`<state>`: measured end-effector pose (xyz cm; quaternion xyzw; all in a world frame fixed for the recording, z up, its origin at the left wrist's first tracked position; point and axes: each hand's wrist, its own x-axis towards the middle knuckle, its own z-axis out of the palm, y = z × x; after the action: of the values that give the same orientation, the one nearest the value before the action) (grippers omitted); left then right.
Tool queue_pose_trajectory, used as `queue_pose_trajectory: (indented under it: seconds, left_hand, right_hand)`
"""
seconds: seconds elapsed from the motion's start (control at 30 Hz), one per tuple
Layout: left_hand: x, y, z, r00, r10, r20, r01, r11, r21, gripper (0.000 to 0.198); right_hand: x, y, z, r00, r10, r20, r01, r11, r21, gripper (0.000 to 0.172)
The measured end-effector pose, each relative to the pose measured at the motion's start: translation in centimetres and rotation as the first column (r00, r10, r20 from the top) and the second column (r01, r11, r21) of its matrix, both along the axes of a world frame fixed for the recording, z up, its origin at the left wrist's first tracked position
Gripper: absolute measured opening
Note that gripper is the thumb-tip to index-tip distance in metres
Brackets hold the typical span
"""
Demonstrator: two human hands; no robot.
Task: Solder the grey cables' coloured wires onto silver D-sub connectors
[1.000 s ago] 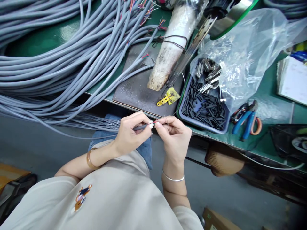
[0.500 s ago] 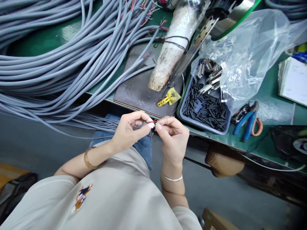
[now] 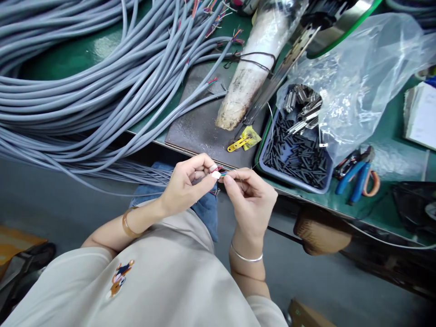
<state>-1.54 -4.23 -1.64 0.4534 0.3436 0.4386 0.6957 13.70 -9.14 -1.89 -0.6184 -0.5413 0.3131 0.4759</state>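
Note:
My left hand point(image 3: 190, 184) is closed in a pinch on thin coloured wires point(image 3: 223, 173) at a cable's end, with something white wrapped round its thumb tip. Facing it, my right hand point(image 3: 252, 195) pinches the same wires between thumb and forefinger. Red, blue and green strands show in the small gap between the fingertips. Below the hands hangs a small metal connector piece point(image 3: 215, 192), partly hidden. Just beyond them, a yellow strip tool point(image 3: 238, 143) lies on a dark board point(image 3: 200, 122).
Grey cables point(image 3: 102, 100) cover the bench's left side. A blue tray point(image 3: 269, 169) at right holds black tube pieces and metal connector parts, with a clear plastic bag point(image 3: 368, 77) over it. Blue-handled cutters point(image 3: 357, 177) lie beside the tray. A wrapped white roll point(image 3: 248, 77) slants across the board.
The wires between my fingertips now show blue and green strands where mostly red showed before. My right hand has shifted slightly right, and the whole view has moved a little.

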Motion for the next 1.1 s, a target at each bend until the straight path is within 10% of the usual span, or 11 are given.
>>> queue_pose_trajectory:
  seconds: [0.4, 0.77, 0.97, 1.1]
  left_hand:
    - [-1.4, 0.7, 0.5, 0.987, -0.098, 0.130, 0.136, 0.938, -0.320, 0.044]
    - [-3.6, -1.1, 1.9, 0.972, -0.182, 0.149, 0.216, 0.943, -0.254, 0.045]
    - [-4.4, -2.4, 1.5, 0.953, -0.190, 0.236, 0.229, 0.961, -0.152, 0.045]
    - [-5.2, -1.9, -1.1, 0.906, -0.262, 0.333, 0.294, 0.955, -0.047, 0.065]
  right_hand:
    - [-0.2, -1.1, 1.7, 0.913, -0.038, 0.407, -0.116, 0.930, 0.349, 0.025]
    - [-2.6, -1.9, 3.7, 0.709, -0.019, 0.705, -0.291, 0.903, 0.317, 0.014]
    - [-1.8, -4.8, 5.8, 0.907, -0.124, 0.402, -0.052, 0.915, 0.400, 0.010]
    - [-0.7, -5.8, 7.0, 0.959, -0.282, 0.021, 0.206, 0.748, 0.631, 0.022]
